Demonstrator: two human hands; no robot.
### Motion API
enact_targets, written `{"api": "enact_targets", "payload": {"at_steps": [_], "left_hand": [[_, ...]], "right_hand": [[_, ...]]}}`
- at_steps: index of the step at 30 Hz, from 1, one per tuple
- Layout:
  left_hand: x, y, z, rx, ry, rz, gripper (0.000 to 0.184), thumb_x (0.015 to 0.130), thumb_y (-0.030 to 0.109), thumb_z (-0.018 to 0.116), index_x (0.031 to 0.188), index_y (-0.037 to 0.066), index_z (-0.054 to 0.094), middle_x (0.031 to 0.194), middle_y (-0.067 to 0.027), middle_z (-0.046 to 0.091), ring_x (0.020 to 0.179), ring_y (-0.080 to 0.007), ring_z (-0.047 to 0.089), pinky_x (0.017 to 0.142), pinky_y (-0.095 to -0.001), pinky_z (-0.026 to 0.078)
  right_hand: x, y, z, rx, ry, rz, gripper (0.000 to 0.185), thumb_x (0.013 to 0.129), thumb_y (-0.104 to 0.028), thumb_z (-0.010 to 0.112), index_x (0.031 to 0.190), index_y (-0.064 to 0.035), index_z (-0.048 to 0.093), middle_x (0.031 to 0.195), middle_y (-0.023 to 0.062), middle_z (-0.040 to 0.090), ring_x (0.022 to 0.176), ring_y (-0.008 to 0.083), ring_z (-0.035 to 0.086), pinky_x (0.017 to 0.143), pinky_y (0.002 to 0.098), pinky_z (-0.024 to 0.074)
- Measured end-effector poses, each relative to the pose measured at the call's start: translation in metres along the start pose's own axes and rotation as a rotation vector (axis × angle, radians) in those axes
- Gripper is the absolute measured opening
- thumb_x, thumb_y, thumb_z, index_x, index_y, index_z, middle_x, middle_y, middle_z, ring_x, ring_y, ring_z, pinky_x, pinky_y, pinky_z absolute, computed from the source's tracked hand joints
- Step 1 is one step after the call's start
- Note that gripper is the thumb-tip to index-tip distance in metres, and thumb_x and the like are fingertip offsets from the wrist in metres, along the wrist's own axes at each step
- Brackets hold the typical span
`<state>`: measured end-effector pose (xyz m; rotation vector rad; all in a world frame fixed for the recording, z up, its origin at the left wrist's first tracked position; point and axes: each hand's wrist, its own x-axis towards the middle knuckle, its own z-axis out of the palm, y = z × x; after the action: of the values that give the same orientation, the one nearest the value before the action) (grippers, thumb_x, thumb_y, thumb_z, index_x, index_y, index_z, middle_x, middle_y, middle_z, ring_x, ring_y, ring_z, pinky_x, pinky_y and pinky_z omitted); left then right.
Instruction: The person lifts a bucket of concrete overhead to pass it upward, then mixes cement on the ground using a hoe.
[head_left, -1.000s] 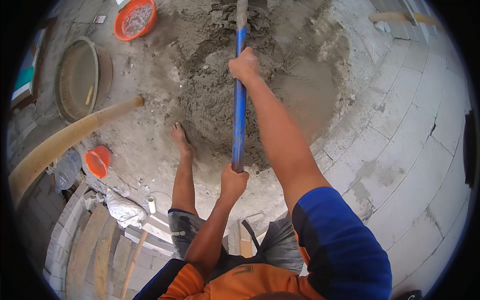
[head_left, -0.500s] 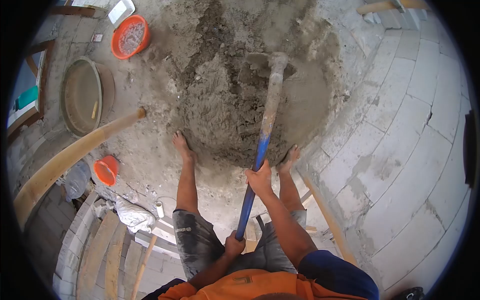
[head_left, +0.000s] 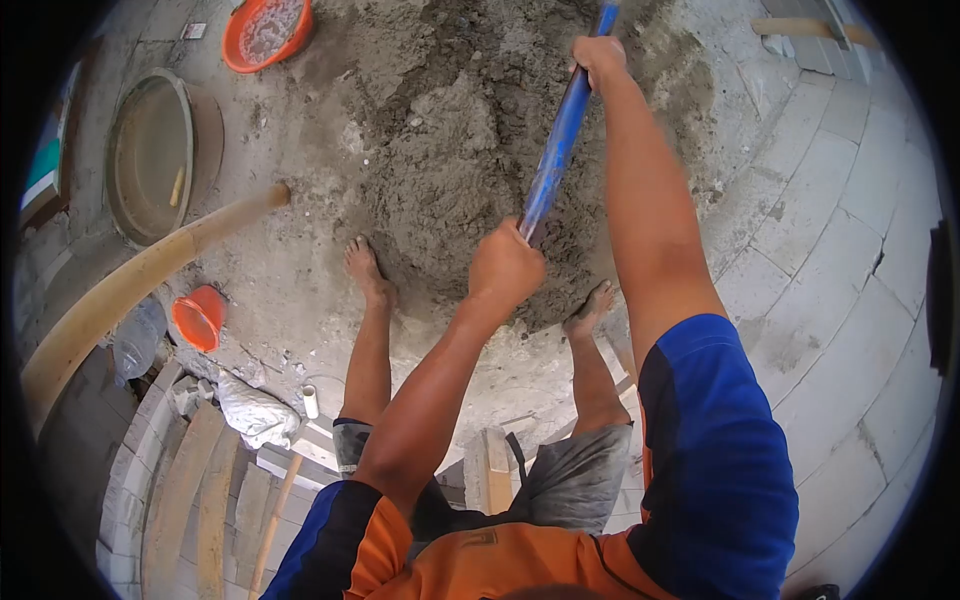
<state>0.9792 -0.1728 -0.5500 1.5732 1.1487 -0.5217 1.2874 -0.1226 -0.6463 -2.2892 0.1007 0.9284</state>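
Both of my hands are closed around the blue handle of a hoe (head_left: 562, 140). My left hand (head_left: 507, 264) grips its near end, in front of my body. Farther up the handle, my right hand (head_left: 600, 62) is wrapped round it with the arm stretched out. The handle slants up and to the right over a heap of wet grey mortar (head_left: 440, 165). The hoe's blade is beyond the top edge of the view. My bare feet stand apart at the near side of the heap.
Left of the heap are an orange tub (head_left: 267, 38) with a greyish content, a large round basin (head_left: 150, 155) and a small orange bucket (head_left: 199, 318). A wooden pole (head_left: 150, 270) juts in from the left. A block wall (head_left: 820, 260) runs along the right.
Both hands have moved up and away from my body with the hoe. Its blade, earlier resting in the mortar, has gone out of view at the top.
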Motion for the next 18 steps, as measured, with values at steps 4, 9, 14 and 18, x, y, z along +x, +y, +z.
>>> {"api": "enact_targets", "payload": {"at_steps": [4, 9, 14, 18], "left_hand": [[-0.100, -0.033, -0.018, 0.055, -0.086, -0.037, 0.032, 0.078, 0.011, 0.062, 0.106, -0.004, 0.063, 0.090, -0.0295, 0.069, 0.090, -0.0468, 0.068, 0.082, -0.0498, 0.053], [-0.216, -0.112, -0.055, 0.150, -0.123, -0.235, 0.038, 0.075, 0.011, 0.062, 0.109, -0.004, 0.063, 0.089, -0.0300, 0.069, 0.089, -0.0467, 0.068, 0.081, -0.0482, 0.054], [-0.315, -0.182, -0.127, 0.321, -0.156, -0.297, 0.026, 0.073, 0.012, 0.065, 0.095, -0.002, 0.062, 0.082, -0.0276, 0.067, 0.082, -0.0461, 0.067, 0.074, -0.0467, 0.053], [-0.402, -0.271, -0.166, 0.384, -0.100, -0.218, 0.014, 0.074, 0.010, 0.066, 0.080, 0.003, 0.056, 0.070, -0.0245, 0.063, 0.071, -0.0468, 0.064, 0.061, -0.0471, 0.050]], "right_hand": [[-0.046, 0.028, 0.015, 0.120, 0.075, 0.254, 0.024, 0.086, -0.005, 0.070, 0.101, 0.0121, 0.061, 0.078, 0.0154, 0.066, 0.055, 0.0234, 0.063, 0.049, 0.0391, 0.0519], [-0.160, 0.098, 0.064, 0.338, -0.092, 0.408, 0.011, 0.088, 0.003, 0.067, 0.093, 0.0062, 0.057, 0.071, 0.0108, 0.057, 0.050, 0.0198, 0.056, 0.048, 0.0349, 0.0504], [-0.316, 0.120, 0.084, 0.583, -0.054, 0.459, 0.032, 0.081, -0.001, 0.064, 0.104, 0.0063, 0.042, 0.075, 0.0136, 0.056, 0.048, 0.0213, 0.058, 0.045, 0.0365, 0.0492], [-0.441, 0.116, 0.071, 0.828, -0.198, 0.449, 0.035, 0.081, -0.001, 0.069, 0.104, 0.0031, 0.043, 0.073, 0.0116, 0.059, 0.054, 0.0203, 0.064, 0.048, 0.0349, 0.0509]]}}
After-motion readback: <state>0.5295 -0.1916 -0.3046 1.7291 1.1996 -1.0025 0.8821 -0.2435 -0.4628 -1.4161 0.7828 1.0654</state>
